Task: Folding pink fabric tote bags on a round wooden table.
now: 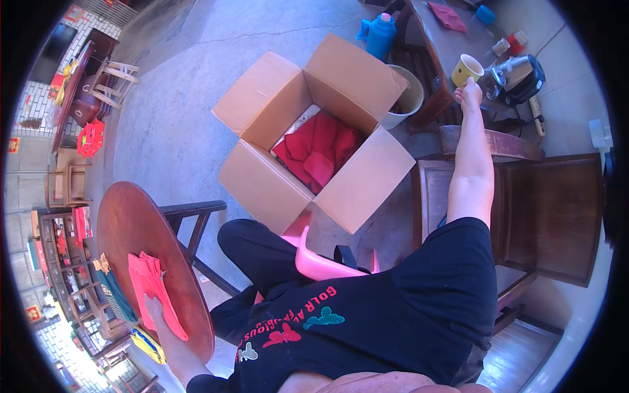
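At the right, my outstretched right hand (469, 92) grips a yellow cup (466, 71) by its near side, at the edge of the dark table (429, 33). My left hand (154, 309) lies on a folded red cloth (152, 278) on a round wooden table (124, 216), its fingers fairly straight. Dark teal folded items (113, 295) and yellow-and-blue ones (147, 344) lie along that table's left side. Between the tables, an open cardboard box (255, 177) holds crumpled red fabric (324, 147).
A blue thermos (377, 39) and a bucket (409, 92) stand behind the box. A pink plastic stool (314, 259) is beside my legs, a wooden chair (550, 216) at right. An electric kettle (524, 78) sits near the cup. Shelves, furniture and a red crate (90, 139) line the left.
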Demonstrator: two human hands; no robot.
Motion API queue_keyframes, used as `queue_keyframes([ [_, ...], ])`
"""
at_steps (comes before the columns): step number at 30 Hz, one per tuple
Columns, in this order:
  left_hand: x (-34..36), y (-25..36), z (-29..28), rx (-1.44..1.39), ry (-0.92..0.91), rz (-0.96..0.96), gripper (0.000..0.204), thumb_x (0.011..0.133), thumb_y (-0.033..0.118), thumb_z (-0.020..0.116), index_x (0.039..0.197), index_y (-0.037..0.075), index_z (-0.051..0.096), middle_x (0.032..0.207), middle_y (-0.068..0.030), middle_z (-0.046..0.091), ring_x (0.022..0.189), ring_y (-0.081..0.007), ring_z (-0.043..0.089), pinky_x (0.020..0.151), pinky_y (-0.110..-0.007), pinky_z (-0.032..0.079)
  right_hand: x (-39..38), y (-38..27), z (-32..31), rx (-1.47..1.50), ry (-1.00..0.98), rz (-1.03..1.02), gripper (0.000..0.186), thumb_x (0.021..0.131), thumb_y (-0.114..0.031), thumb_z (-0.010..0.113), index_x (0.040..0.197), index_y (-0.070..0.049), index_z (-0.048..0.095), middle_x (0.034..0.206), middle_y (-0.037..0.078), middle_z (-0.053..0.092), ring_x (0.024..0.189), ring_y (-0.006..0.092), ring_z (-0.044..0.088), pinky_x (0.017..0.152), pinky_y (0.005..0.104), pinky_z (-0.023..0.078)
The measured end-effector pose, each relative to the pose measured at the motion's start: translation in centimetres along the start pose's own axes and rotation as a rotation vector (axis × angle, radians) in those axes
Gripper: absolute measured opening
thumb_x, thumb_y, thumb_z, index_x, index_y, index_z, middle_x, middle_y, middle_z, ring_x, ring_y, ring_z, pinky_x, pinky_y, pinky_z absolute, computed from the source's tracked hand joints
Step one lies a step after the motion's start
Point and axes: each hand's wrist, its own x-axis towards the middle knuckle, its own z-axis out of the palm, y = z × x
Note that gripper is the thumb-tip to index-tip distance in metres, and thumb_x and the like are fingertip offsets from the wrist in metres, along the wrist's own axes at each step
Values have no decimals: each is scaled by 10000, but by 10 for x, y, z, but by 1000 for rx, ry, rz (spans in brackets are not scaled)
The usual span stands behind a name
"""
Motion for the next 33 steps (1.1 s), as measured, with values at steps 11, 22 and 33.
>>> queue_keyframes([
  [11,-32,24,-18,-5,-82,-99,478,977,199,385,1450,151,432,1319,-247,566,1183,-421,581,976,-528,477,58,24,23,276,-155,49,541,991,-252,580,1430,-43,344,1429,178,423,1285,344,481,906,529,502],
  [22,-60,31,-5,-80,164,-65,427,969,241,403,1366,144,527,1193,-229,597,1112,-415,587,925,-510,491,49,24,51,-456,187,-767,533,878,-225,656,1306,56,509,1214,221,630,1080,333,638,959,397,468],
  [33,-108,20,-12,-466,398,-44,356,901,310,552,1229,207,642,1145,-118,614,1080,-334,600,908,-468,512,-489,-1,318,-305,-1082,-1360,423,965,-85,579,1384,-65,526,1291,126,596,1165,233,561,1004,361,435],
])
